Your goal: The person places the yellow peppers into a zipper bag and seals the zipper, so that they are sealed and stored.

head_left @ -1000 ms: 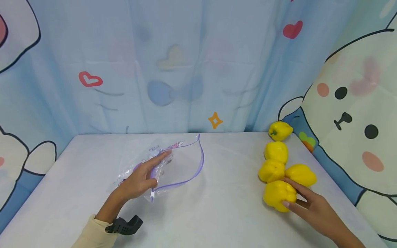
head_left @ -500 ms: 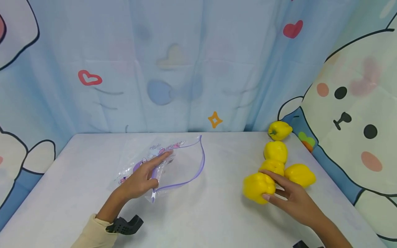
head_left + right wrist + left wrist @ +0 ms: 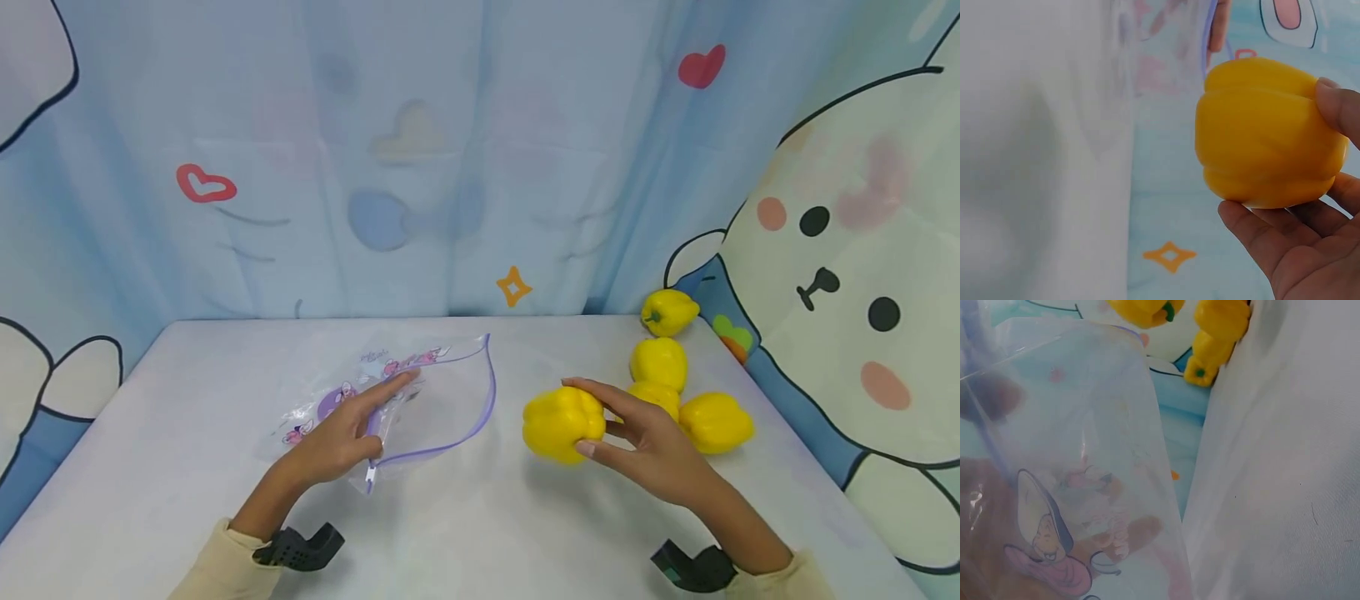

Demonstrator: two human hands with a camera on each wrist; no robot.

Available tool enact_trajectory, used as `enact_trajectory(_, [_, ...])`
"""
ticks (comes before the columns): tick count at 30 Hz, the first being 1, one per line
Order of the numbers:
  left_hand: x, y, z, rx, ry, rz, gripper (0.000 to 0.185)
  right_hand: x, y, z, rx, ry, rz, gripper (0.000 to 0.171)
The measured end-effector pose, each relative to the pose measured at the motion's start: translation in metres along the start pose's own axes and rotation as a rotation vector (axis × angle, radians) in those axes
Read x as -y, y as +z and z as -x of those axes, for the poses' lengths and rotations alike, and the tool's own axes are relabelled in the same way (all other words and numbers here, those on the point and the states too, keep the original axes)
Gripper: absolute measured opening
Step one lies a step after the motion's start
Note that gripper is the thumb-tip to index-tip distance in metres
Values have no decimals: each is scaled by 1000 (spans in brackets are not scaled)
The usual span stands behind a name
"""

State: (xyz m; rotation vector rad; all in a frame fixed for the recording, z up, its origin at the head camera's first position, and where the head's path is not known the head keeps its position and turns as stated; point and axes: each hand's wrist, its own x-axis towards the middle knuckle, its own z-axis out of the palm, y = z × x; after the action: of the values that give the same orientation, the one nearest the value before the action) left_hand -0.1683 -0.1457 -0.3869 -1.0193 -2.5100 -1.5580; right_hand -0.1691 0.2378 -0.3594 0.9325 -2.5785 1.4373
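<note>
Beige sleeves (image 3: pixel 228 560); black wrist straps (image 3: pixel 288 549), the left one apparently perforated.

The left hand (image 3: pixel 337 437) touches the mouth of a clear, purple-edged bag (image 3: pixel 492 392). Right of the bag, the right hand (image 3: pixel 651 444) grips a yellow pepper (image 3: pixel 561 423). Farther right of the bag lie four other peppers (image 3: pixel 660 363).

Soft, even light fills the head view, bright on the white table (image 3: pixel 465 533), with faint, blurry-edged shadows beneath the right hand (image 3: pixel 648 446) and the yellow bell pepper (image 3: pixel 561 425) it holds. Small glints dot the clear zip bag (image 3: pixel 442 408). The left wrist view is dimmer, hazy and soft throughout; in the right wrist view the pepper looks fairly crisp while the table smears into dull grey
</note>
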Motion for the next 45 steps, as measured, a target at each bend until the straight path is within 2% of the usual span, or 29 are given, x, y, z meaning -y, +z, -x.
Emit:
enact_trajectory(7, [-1, 1, 2, -9, -38, 7, 82, 21, 15, -22, 39, -101, -135, 64])
enact_trajectory(14, [-5, 3, 1, -15, -54, -53, 82, 33, 34, -42, 56, -159, -146, 62])
enact_trajectory(26, [-6, 4, -3, 17, -75, 48, 82, 26, 53, -61, 104, -253, -175, 63])
enact_trajectory(31, [-4, 8, -4, 24, -48, 57, 81, 23, 58, -62, 130, -250, -166, 62])
enact_trajectory(37, [-3, 15, -7, 39, -45, 134, 82, 19, 62, -61, 168, -208, -83, 62])
enact_trajectory(42, [-5, 14, -6, 18, -54, 106, 83, 20, 62, -59, 152, -172, -16, 63])
enact_trajectory(45, [-6, 13, -5, 10, -56, 133, 83, 21, 63, -58, 136, -158, 30, 65])
